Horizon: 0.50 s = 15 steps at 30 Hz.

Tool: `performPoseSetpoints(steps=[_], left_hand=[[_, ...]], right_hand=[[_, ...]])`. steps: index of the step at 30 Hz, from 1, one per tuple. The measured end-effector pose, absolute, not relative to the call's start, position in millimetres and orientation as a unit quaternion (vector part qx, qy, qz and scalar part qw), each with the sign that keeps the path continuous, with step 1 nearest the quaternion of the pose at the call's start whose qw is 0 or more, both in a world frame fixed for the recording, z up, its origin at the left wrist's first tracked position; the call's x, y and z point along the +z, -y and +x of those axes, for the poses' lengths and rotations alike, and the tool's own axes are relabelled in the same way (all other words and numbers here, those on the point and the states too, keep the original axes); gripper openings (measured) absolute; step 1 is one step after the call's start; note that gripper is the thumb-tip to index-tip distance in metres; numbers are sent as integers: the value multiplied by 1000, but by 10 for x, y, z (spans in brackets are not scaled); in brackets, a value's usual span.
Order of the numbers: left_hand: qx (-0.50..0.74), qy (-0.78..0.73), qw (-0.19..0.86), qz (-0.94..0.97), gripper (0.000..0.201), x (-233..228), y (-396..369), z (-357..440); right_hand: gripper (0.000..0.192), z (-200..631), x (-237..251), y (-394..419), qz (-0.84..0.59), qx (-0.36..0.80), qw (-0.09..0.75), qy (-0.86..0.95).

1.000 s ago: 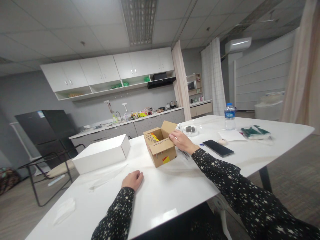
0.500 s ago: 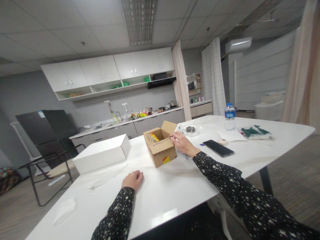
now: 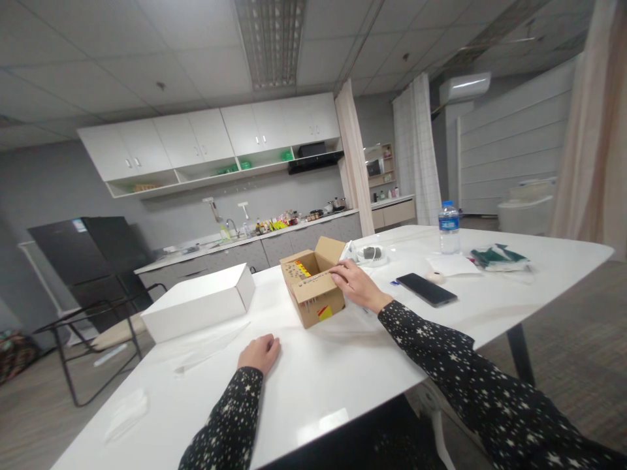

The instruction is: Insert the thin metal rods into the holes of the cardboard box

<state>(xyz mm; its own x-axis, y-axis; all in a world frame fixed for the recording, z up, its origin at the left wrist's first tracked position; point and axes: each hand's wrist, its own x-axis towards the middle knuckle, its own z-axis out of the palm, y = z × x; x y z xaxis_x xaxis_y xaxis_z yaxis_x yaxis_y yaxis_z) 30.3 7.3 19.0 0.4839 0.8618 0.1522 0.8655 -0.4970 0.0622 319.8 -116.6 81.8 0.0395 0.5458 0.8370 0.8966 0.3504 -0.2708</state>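
A small brown cardboard box point(image 3: 313, 297) with open flaps and red and yellow marks stands near the middle of the white table point(image 3: 343, 372). My right hand point(image 3: 353, 282) rests on the box's right top edge, fingers on the near flap. My left hand point(image 3: 259, 352) lies on the table in front of the box, fingers curled, holding nothing. Both sleeves are black with white stars.
A closed white box point(image 3: 198, 301) lies left of the cardboard box. A black phone point(image 3: 426, 290), a water bottle point(image 3: 449, 228), white paper, a green packet point(image 3: 499, 257) and a round dish point(image 3: 373, 255) sit to the right. A black chair point(image 3: 93, 326) stands beyond the table's left.
My right hand has slid a little down and left along the box's top edge. The left hand has stayed still.
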Motion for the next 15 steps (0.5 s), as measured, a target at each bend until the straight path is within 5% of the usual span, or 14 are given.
performPoseSetpoints(steps=[4,11,15], left_hand=[[-85,496,15,-864,37,178,-65,308],[-84,495,15,-865,38,163,-66,315],[-89,509,16,-856,37,131,-91,326]], right_hand=[[28,3169,754,1143,-521,-156,545,638],[22,3094,547,957,-495,-23,782,378],[17,3096,407,833,-483,99,821,286]])
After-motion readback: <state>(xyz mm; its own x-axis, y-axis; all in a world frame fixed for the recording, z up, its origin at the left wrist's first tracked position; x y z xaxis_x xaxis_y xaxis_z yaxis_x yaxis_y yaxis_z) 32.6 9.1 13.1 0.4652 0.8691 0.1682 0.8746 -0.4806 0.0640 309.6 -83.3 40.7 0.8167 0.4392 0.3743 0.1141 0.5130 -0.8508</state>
